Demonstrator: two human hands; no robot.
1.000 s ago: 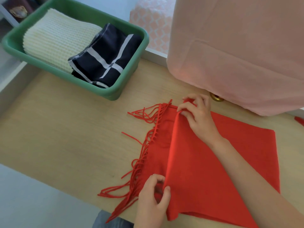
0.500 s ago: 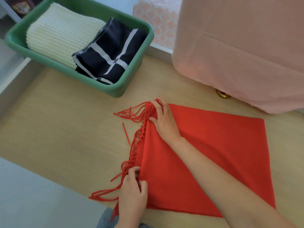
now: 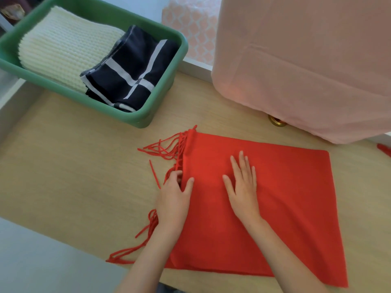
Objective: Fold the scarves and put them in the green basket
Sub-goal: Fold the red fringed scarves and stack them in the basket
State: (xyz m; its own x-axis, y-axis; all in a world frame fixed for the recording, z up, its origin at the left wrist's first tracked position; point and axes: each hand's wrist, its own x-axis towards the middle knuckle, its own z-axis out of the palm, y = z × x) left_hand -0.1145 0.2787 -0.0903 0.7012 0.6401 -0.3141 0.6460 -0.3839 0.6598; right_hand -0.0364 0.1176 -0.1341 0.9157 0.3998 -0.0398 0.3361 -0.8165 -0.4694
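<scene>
A red scarf [image 3: 285, 197] with a fringe along its left edge lies folded flat on the wooden table [image 3: 63, 166]. My right hand [image 3: 243, 187] presses flat on the middle of the scarf, fingers straight and spread. My left hand [image 3: 173, 197] is at the fringed edge, thumb on top of the cloth and fingers curled into the edge, pinching it. The green basket [image 3: 137, 119] stands at the back left, apart from the scarf. A folded white knit scarf [image 3: 63, 45] and a folded navy scarf [image 3: 131, 72] with white stripes lie in it side by side.
A large object draped in pink cloth [image 3: 306, 70] stands at the back right, close behind the scarf, with a brass knob [image 3: 277, 122] at its foot. A scrap of red [image 3: 384, 149] shows at the far right edge. The table's front edge runs under my forearms.
The lifted layer of the red scarf now lies flat. My right hand let go of the far fringed corner and moved to the scarf's middle, flattened. My left hand slid further up the fringed edge.
</scene>
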